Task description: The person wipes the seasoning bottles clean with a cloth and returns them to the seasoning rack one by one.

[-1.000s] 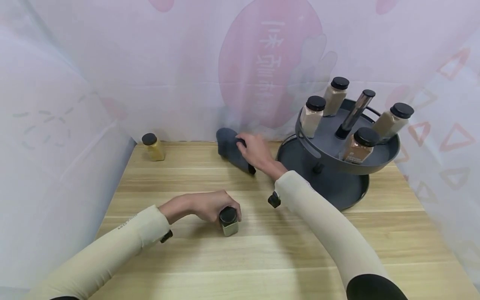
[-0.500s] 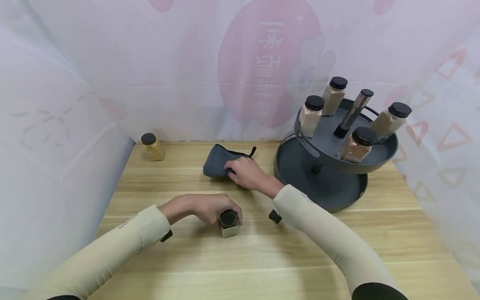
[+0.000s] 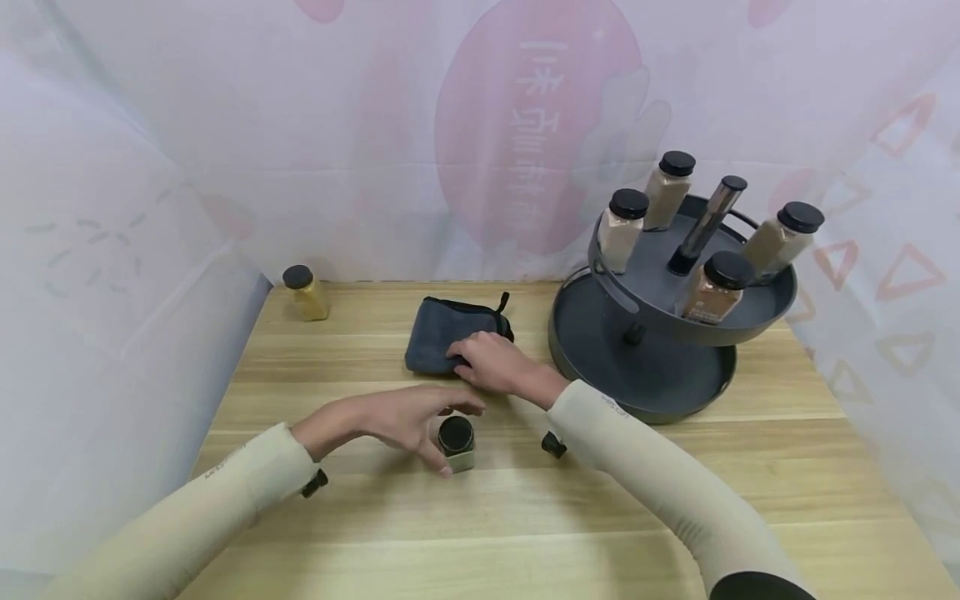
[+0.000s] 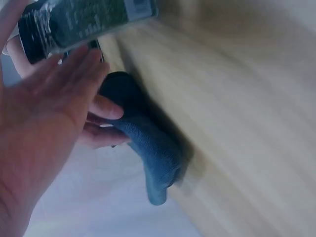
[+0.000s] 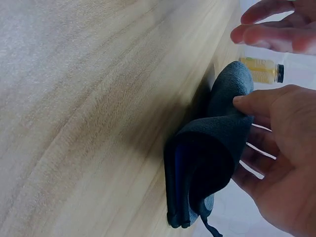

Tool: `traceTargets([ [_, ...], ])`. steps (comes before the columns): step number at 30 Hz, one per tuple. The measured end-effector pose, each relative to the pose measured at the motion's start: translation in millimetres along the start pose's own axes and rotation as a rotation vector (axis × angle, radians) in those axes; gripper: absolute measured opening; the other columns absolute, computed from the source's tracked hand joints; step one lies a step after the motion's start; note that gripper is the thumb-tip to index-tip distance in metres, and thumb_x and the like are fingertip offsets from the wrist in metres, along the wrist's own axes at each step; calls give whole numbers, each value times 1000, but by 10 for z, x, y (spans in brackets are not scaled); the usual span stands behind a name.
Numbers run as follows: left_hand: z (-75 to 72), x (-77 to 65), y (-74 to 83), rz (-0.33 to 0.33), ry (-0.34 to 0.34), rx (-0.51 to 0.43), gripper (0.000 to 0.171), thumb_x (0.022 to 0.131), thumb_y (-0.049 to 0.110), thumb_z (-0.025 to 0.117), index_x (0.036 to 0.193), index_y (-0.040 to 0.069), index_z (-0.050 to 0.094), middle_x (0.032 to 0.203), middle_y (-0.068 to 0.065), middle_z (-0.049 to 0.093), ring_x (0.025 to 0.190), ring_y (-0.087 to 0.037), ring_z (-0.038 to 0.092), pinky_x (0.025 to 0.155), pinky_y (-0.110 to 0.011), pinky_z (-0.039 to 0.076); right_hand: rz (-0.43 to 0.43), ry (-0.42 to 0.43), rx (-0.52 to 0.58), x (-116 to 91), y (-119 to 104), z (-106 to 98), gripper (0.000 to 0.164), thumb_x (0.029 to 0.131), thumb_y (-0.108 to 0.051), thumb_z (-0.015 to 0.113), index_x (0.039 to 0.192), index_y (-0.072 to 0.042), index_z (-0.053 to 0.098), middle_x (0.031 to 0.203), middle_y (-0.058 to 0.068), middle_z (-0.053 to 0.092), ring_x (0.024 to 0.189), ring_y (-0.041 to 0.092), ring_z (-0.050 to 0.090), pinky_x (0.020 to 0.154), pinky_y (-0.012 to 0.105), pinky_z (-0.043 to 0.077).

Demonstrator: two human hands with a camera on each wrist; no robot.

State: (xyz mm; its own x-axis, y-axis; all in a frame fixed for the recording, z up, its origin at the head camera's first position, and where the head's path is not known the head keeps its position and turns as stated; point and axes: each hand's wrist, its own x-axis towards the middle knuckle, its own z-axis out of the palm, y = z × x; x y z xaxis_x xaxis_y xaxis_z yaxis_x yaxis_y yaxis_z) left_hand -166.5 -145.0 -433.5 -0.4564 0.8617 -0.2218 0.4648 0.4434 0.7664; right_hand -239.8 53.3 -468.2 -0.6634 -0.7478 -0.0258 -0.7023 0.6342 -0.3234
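In the head view, a spice jar [image 3: 459, 454] with a black lid stands on the table in front of me. My left hand [image 3: 408, 418] is spread around it, thumb on the near side and fingers on the far side, the grip loosened. Its label side fills the top of the left wrist view, where the jar [image 4: 94, 22] has green contents. Behind it lies a dark blue-grey zip pouch [image 3: 442, 333], its mouth and black pull tab at the far side. My right hand [image 3: 491, 360] pinches the pouch's near right part, which bulges into a fold in the right wrist view.
A jar of yellow spice [image 3: 309, 302] stands at the back left corner. On the right is a dark two-tier round rack [image 3: 641, 371], several spice jars on its upper tier around a centre post [image 3: 708, 225]. Printed cloth [image 3: 360, 167] encloses the table's back and sides.
My right hand has brought the pouch from upright by the back cloth nearer and laid it down flatter. The left hand's fingers have opened away from the jar, which stays in place.
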Motion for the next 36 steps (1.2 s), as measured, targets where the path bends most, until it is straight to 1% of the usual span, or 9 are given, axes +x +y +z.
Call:
traceTargets([
  [5,131,-112,-66,-43,198,1,93,83,44,91,154,3,47,151,-17,59,137,-32,59,114,-51,47,1,4,12,-54,-9,-46,36,107,-23,66,140,-9,68,133,9,73,107,21,73,92,37,60],
  [12,427,-195,-19,-152,437,-1,94,80,47,93,148,-4,53,140,-22,66,126,-33,67,102,-47,57,42,50,4,-310,17,-191,47,107,-29,66,148,-7,61,147,11,64,129,28,65,102,44,56],
  [15,548,-185,28,-198,519,26,91,78,46,94,144,-5,56,132,-20,71,119,-30,71,98,-45,59,86,74,-26,-471,35,-251,50,107,-32,66,150,-7,59,144,12,65,118,27,70,93,42,60],
  [19,656,-161,69,-246,568,53,89,77,45,95,141,-4,59,126,-18,74,113,-31,74,94,-45,61,152,119,-62,-698,73,-287,51,105,-30,69,149,-7,59,140,14,67,107,26,73,84,41,62],
  [22,705,-132,88,-268,590,68,85,76,45,96,139,-2,62,124,-16,75,108,-31,76,91,-44,62,200,164,-74,-870,136,-287,51,104,-27,71,148,-5,60,142,15,66,118,30,70,91,46,61],
  [25,745,-93,92,-269,604,70,80,76,43,96,135,-1,65,112,-11,78,94,-21,77,84,-37,63,248,210,-95,-1031,218,-266,51,103,-26,72,147,-2,60,144,17,65,128,34,65,97,49,59],
  [29,793,-57,84,-253,621,64,70,76,40,97,127,1,69,97,-3,79,77,-4,71,71,-26,59,305,263,-127,-1214,332,-206,52,102,-25,74,143,3,61,140,22,66,126,37,65,98,51,58],
  [33,832,-37,77,-252,653,83,61,75,37,98,119,3,72,93,-2,78,75,0,67,66,-21,54,332,285,-202,-1390,429,-120,60,100,-26,77,146,8,57,144,27,61,131,41,62,103,52,55],
  [36,842,-32,77,-262,672,101,52,75,33,98,113,5,74,88,2,76,66,1,58,61,-20,49,326,295,-266,-1504,479,-58,66,101,-29,75,150,9,52,150,29,56,137,42,57,108,53,52],
])
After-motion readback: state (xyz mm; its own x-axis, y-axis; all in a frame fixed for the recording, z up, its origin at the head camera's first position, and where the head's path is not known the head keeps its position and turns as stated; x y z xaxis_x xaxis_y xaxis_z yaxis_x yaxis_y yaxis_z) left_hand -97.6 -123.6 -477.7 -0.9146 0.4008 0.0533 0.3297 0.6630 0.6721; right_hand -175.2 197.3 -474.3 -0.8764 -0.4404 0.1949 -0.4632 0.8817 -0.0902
